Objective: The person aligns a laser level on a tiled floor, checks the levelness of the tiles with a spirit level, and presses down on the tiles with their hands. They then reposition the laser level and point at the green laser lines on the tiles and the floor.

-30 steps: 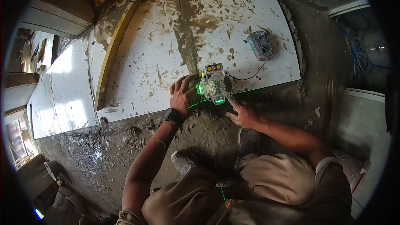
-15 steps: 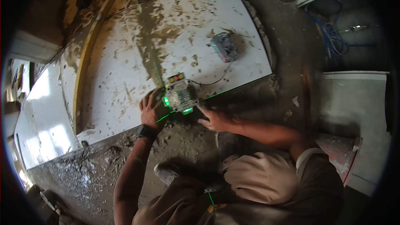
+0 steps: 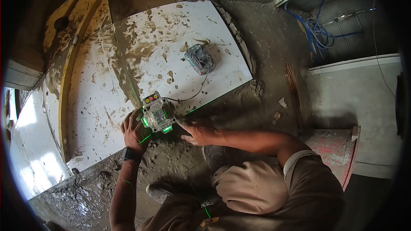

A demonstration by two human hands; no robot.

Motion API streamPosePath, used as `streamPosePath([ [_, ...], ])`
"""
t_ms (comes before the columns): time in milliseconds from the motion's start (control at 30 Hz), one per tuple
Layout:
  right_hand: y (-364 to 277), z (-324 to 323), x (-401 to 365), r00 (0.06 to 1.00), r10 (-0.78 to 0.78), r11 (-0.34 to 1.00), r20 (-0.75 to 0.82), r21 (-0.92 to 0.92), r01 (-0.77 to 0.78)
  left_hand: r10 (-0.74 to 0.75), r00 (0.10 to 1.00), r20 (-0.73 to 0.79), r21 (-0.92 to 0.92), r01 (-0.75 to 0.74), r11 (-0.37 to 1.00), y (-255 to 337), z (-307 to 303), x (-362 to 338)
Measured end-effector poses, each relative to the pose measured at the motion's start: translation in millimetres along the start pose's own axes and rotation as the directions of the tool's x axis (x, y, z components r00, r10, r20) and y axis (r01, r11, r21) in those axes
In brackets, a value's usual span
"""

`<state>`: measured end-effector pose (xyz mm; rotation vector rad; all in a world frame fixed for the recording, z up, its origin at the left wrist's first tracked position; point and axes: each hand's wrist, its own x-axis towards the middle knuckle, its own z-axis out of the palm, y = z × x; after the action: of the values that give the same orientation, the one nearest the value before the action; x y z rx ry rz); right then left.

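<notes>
A laser level (image 3: 158, 113) with glowing green windows and a small button panel stands at the near edge of the mud-spattered white board (image 3: 98, 102). My left hand (image 3: 134, 129), a watch on its wrist, has its fingers curled against the level's left side. On the opposite side, my right hand (image 3: 199, 132) reaches in with its index finger at the level's corner and the thumb held apart. A thin black cable runs from the level to a battery pack (image 3: 200, 59) lying on the board. Green laser lines cross the board and floor.
A long yellow wooden bar (image 3: 68, 90) lies across the board's left part. Wet mud (image 3: 98, 192) covers the floor before me. At upper right are a coiled blue hose (image 3: 319, 32) and thin rods (image 3: 293, 90). A red-stained panel (image 3: 332, 152) is at my right.
The view has swung, so the board, level and battery pack sit further left in it. Both hands keep their places at the level.
</notes>
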<state>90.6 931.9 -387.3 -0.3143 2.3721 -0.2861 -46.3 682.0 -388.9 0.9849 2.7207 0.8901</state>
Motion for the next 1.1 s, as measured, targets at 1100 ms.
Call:
streamPosePath([
  [1100,7.8,8.9,-0.6,0.971,-0.227,0.935,-0.075,-0.295,0.196,0.009,1.000,0.012,0.020,-0.009,1.000,-2.6,1.3,-0.7],
])
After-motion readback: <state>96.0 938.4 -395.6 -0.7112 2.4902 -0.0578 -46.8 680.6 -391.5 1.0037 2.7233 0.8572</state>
